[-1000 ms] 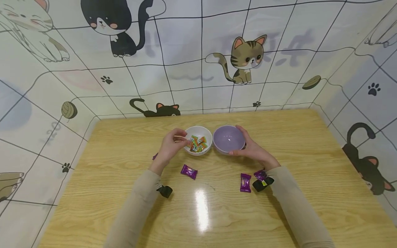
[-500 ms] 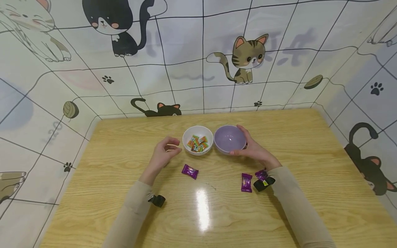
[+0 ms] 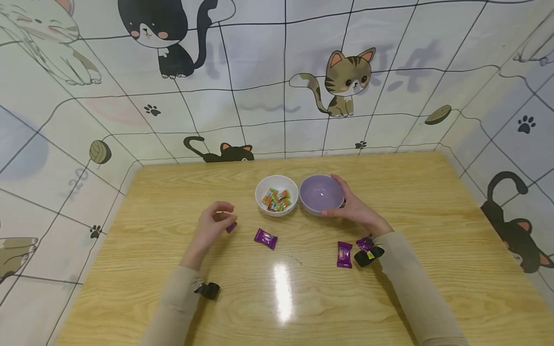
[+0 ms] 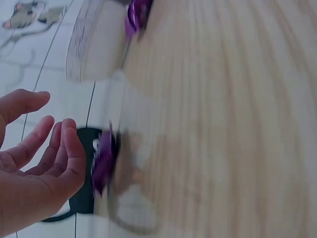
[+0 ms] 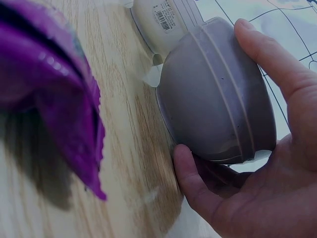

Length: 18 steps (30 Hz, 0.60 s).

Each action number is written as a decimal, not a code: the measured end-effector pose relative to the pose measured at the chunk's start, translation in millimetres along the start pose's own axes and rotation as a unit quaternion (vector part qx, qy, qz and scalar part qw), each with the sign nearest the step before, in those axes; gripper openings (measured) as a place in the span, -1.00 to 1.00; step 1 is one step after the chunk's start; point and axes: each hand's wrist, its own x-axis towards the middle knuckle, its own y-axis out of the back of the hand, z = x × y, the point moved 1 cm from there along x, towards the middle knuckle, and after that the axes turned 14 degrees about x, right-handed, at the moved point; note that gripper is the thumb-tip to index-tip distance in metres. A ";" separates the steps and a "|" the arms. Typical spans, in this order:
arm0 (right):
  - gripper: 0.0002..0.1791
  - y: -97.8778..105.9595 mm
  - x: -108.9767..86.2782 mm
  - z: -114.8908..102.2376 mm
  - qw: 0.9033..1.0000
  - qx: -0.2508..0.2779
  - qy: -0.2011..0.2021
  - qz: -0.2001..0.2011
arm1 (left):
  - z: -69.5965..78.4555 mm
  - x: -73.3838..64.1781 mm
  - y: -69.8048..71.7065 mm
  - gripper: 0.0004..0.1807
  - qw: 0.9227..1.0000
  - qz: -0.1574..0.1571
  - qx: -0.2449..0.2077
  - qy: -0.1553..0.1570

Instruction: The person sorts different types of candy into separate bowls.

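Beside a small purple-wrapped candy (image 3: 231,227), my left hand (image 3: 209,225) hovers low over the table with nothing in its grasp. In the left wrist view, its loosely bent fingers (image 4: 72,153) are close to that candy (image 4: 105,161). My right hand (image 3: 358,211) holds the right side of a lilac bowl (image 3: 320,194), its thumb at the near edge and fingers at the far edge. The right wrist view has the bowl's outer wall (image 5: 213,99) between thumb and fingers. Touching or nearly touching it on the left is a white bowl (image 3: 261,188) containing several orange-and-green wrapped candies (image 3: 277,200).
One purple candy (image 3: 266,238) lies before the white bowl. Two more, a flat one (image 3: 344,254) and one partly hidden (image 3: 364,243), lie by my right wrist. A cat-printed wall covering (image 3: 268,129) borders the wooden table (image 3: 311,298) behind and at both sides.
My left hand has moved from the white bowl's rim left and toward me, to the purple candy. My right hand has stayed on the lilac bowl.
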 end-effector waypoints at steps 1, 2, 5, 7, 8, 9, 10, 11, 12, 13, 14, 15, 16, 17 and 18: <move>0.27 0.1 0.2 0.4 1.000 -0.001 0.001 0.000 | -2.5 -0.4 3.5 -0.66 1.000 0.004 -0.001 0.006; 0.27 0.4 0.3 1.1 1.000 -0.003 0.002 0.001 | -5.1 -0.8 6.8 -0.65 1.000 0.008 0.002 0.013; 0.27 0.7 0.0 0.9 1.000 -0.004 0.004 0.001 | -12.4 -0.1 15.2 -0.63 0.999 0.025 0.003 0.036; 0.27 0.8 -0.3 0.6 1.000 -0.004 0.004 0.001 | -16.9 1.0 20.3 -0.62 0.998 0.037 0.004 0.051; 0.27 0.8 -0.5 0.3 1.000 -0.003 0.003 0.001 | -19.0 1.5 22.5 -0.62 0.997 0.043 0.006 0.060; 0.28 0.7 -0.7 -0.2 1.000 -0.002 0.003 0.000 | -21.1 2.1 24.6 -0.62 0.997 0.046 0.012 0.067; 0.28 0.7 -0.9 -0.4 1.000 -0.001 0.002 0.000 | -22.8 2.7 26.5 -0.62 0.996 0.048 0.017 0.073; 0.28 0.7 -1.0 -0.8 1.000 -0.001 0.003 0.000 | -24.5 3.3 28.2 -0.61 0.996 0.047 0.023 0.077; 0.29 0.8 -1.1 -1.3 1.000 0.000 0.003 -0.001 | -25.8 3.9 29.6 -0.61 0.995 0.044 0.027 0.081; 0.29 0.6 -1.1 -1.5 1.000 0.001 0.003 -0.001 | -27.3 4.1 30.8 -0.60 0.995 0.040 0.032 0.084; 0.29 0.5 -1.0 -1.0 1.000 0.002 0.002 -0.001 | -28.3 4.5 31.6 -0.60 0.995 0.037 0.038 0.087; 0.29 0.4 -0.9 -1.1 1.000 0.002 0.003 -0.001 | -28.8 4.6 32.2 -0.59 0.995 0.032 0.048 0.086; 0.29 0.4 -0.8 -0.9 1.000 0.003 0.003 -0.001 | -29.2 4.9 32.6 -0.58 0.994 0.029 0.052 0.086; 0.29 0.3 -0.7 -0.8 1.000 0.003 0.003 -0.001 | -29.2 5.2 32.6 -0.58 0.994 0.025 0.060 0.086; 0.29 0.3 -0.6 -0.4 1.000 0.003 0.003 0.000 | -28.9 5.5 32.3 -0.57 0.994 0.022 0.067 0.086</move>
